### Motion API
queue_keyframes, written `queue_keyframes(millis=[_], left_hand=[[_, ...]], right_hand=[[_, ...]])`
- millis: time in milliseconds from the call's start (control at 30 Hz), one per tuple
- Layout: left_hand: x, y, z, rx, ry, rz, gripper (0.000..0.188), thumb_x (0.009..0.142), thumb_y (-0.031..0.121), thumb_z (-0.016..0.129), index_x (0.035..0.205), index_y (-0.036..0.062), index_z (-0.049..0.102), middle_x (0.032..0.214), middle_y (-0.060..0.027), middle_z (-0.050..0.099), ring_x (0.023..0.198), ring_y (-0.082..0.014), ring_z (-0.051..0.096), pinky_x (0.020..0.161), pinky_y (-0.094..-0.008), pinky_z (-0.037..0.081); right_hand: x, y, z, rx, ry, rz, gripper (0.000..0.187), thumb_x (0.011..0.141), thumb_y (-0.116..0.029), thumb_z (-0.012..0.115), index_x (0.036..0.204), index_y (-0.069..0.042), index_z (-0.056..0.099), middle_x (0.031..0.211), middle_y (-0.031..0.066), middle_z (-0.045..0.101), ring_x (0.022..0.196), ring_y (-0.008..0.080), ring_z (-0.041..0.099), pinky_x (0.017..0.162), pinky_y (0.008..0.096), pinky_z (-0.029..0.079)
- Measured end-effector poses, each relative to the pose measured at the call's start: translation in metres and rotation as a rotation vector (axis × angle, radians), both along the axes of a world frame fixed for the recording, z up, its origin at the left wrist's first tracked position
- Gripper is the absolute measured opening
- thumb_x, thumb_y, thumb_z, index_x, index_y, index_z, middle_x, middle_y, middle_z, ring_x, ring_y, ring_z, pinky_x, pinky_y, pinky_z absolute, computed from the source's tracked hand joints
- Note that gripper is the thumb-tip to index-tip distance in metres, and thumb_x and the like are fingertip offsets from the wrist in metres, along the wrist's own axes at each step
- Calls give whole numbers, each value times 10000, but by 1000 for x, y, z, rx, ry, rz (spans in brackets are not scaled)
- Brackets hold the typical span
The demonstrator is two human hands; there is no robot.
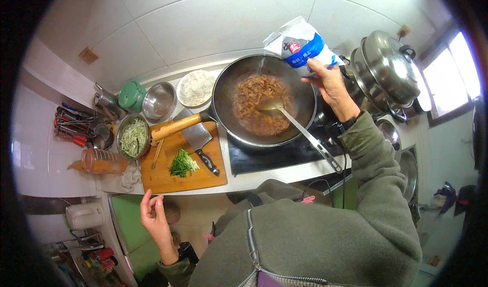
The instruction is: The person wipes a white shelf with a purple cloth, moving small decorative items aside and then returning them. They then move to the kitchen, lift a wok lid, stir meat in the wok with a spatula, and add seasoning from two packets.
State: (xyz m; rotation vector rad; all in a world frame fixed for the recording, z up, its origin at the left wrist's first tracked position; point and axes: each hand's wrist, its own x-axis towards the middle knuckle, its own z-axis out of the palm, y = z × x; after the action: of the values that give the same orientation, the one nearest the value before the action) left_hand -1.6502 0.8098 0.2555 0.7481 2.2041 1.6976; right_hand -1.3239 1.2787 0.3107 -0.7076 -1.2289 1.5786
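Note:
My right hand (329, 84) grips a white-and-blue plastic seasoning bag (302, 45) above the far right rim of a dark wok (223, 109). The bag is tilted, and a thin pale stream falls from its left corner into the wok. Browned meat pieces (254, 94) in sauce fill the wok's middle. A metal ladle (305, 129) rests in the meat, its handle leaning over the near right rim. Low on the left, my left hand (156, 221) holds nothing, fingers apart and slightly bent, just short of the wooden cutting board (152, 180).
On the board lie a cleaver (197, 137) and chopped greens (182, 164); the wok's wooden handle (175, 127) reaches over it. Bowls of pale shreds (194, 88) and shredded green vegetable (133, 137) stand left of the wok. A lidded steel steamer (384, 68) stands right.

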Motion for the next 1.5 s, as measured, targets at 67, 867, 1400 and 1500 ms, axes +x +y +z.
queue_keyframes(millis=[67,867,1400,1500], left_hand=[[-2,-1,1,-9,10,-6,395,1043,82,645,1409,-41,564,1071,-101,723,1001,-133,651,953,-289,498],[-4,23,8,-19,25,-96,404,1045,59,640,1418,-67,550,1076,-94,714,1005,-121,646,947,-273,502],[-1,11,4,5,9,-73,406,1046,67,639,1419,-63,549,1092,-92,714,1017,-125,653,947,-276,509],[-1,4,5,-4,-2,-44,405,1046,68,637,1421,-57,549,1095,-97,714,1027,-132,656,956,-282,509]], right_hand=[[4,4,-1,25,15,-30,499,850,-154,878,1285,-84,644,1112,45,706,993,166,698,643,315,647],[108,-45,-22,-11,-47,-198,459,884,-140,832,1288,-39,642,1130,85,725,973,202,730,669,353,666],[67,-53,-3,-27,67,-7,506,873,-159,848,1307,-59,609,1158,94,693,981,219,718,680,367,659],[39,-52,-5,-31,-34,0,482,872,-144,847,1289,-74,617,1158,82,687,980,180,697,651,347,659]])
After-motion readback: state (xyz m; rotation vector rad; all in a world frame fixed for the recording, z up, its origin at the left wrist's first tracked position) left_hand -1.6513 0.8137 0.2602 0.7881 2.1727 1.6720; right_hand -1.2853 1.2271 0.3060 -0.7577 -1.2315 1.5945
